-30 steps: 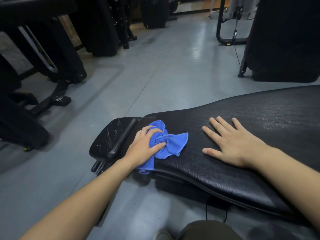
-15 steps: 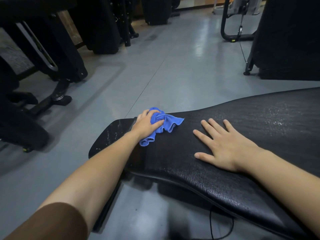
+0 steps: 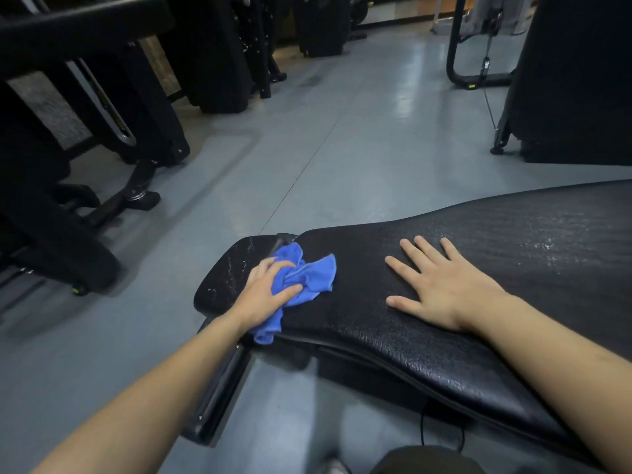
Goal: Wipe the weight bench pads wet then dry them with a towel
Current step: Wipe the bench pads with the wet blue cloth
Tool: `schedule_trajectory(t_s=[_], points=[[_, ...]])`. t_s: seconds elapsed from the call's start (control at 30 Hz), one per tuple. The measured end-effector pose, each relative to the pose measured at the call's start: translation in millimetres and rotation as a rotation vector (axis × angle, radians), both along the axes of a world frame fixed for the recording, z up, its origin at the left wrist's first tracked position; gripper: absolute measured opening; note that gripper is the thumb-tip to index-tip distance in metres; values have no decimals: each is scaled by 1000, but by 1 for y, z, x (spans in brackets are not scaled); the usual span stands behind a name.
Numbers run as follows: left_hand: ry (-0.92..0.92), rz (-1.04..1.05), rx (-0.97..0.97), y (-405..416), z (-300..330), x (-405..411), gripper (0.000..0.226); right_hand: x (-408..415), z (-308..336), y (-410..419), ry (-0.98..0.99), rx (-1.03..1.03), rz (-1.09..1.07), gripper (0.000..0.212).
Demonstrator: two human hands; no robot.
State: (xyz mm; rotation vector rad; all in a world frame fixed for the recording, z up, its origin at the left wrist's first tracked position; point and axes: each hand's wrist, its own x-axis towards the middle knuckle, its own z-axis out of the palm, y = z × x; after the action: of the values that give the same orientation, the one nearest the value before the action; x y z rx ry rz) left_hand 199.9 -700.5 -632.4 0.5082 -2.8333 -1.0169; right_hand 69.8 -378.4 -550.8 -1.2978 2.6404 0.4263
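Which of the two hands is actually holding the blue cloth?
The left hand grips the bunched blue cloth near the bench pad's narrow end. The right hand lies flat, holding nothing.

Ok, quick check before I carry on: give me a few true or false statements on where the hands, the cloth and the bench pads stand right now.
1. The left hand grips a bunched blue cloth. True.
2. The right hand holds a second towel. False: it lies flat, fingers spread, on the long bench pad and holds nothing.
3. The cloth sits near the gap between the long pad and the small end pad. True.
4. The cloth is spread out flat across the pad. False: it is crumpled under the hand, with one end hanging over the near edge.
5. The far right part of the long pad shows a wet-looking sheen. True.
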Motion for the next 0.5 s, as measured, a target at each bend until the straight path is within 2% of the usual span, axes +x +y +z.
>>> schedule_trajectory(t_s=[0.07,0.17,0.5], points=[[42,3,-5,8,-5,26,48,1,1,0,-7,4,-6,99],[87,18,-20,20,-12,45,39,0,0,-1,2,14,-3,104],[82,16,28,9,-8,19,51,-6,-7,-3,26,21,-4,122]])
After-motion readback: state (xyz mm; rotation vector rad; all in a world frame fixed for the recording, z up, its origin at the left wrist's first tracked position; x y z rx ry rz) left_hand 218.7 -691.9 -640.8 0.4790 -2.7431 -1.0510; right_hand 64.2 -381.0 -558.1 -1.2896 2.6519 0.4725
